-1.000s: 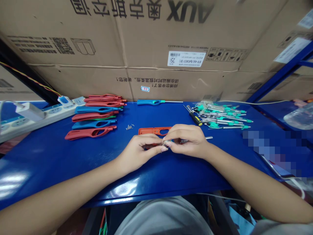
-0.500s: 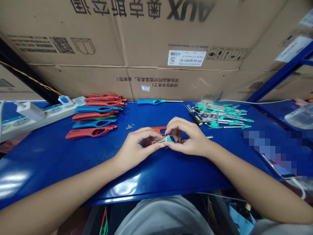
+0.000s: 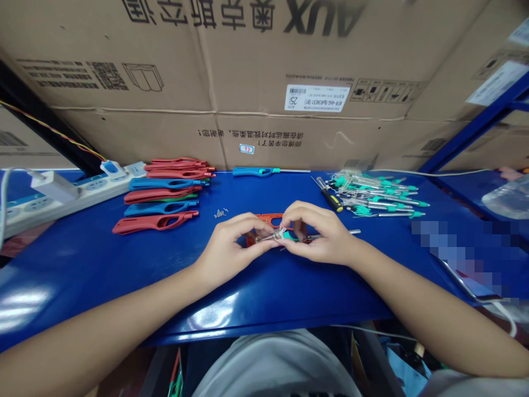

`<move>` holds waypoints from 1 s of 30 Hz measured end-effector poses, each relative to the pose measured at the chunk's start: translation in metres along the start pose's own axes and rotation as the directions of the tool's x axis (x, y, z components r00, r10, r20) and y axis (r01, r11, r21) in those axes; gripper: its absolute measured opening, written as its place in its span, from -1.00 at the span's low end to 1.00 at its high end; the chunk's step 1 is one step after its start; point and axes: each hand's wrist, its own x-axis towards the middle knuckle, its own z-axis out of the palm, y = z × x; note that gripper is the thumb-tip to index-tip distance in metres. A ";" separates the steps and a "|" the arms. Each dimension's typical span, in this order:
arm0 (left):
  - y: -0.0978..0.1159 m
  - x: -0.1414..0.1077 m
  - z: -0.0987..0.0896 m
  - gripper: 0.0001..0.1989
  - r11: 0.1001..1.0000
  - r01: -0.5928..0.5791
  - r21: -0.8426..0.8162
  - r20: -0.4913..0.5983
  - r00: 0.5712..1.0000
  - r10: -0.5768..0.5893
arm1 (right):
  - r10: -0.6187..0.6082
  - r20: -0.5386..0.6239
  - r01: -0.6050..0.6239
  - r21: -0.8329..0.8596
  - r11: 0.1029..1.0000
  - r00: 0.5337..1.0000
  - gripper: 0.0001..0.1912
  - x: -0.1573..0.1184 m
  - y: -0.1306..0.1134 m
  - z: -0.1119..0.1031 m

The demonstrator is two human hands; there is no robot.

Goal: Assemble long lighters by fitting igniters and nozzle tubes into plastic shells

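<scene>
Between my two hands is the inside assembly of a long-nosed lighter (image 3: 288, 235), with a green trigger, thin white wire and a metal tube poking out to the right. My left hand (image 3: 229, 240) pinches its left end between thumb and fingers. Closed around the green trigger part is my right hand (image 3: 322, 234), its fingertips meeting near the white wire. An orange lighter casing (image 3: 264, 217) lies on the table just behind and under the fingers, partly hidden by them.
Red and blue lighter casings (image 3: 155, 223) lie stacked at left beside a white power strip (image 3: 95, 187). Small screws (image 3: 221, 213) sit near the middle. A blue lighter (image 3: 254, 172) lies at the back. At right are a screwdriver (image 3: 332, 199), several green-triggered assemblies (image 3: 384, 193) and a phone (image 3: 467, 278).
Both hands stay almost in place, with only slight finger movement around the assembly. The whole view has shifted slightly.
</scene>
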 end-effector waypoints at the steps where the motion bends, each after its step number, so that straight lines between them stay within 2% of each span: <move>1: 0.000 0.000 0.000 -0.88 1.000 0.002 -0.001 -0.003 1.000 -0.002 | -0.007 0.000 0.007 -0.019 1.000 1.000 -0.82 0.000 0.000 0.000; 11: -0.002 -0.001 0.002 -0.89 1.000 0.008 -0.003 0.008 1.000 -0.008 | 0.005 0.045 0.000 -0.102 0.995 0.999 -0.87 -0.001 -0.003 -0.002; 26: -0.003 -0.002 0.002 -0.86 1.000 0.003 0.015 0.009 1.000 -0.003 | 0.119 0.143 -0.101 -0.124 0.987 0.983 -0.82 -0.002 -0.002 -0.001; 30: -0.002 -0.001 0.001 -0.86 1.000 -0.006 0.022 0.007 1.000 0.006 | 0.093 0.115 -0.082 -0.099 0.992 0.989 -0.83 -0.002 -0.002 0.000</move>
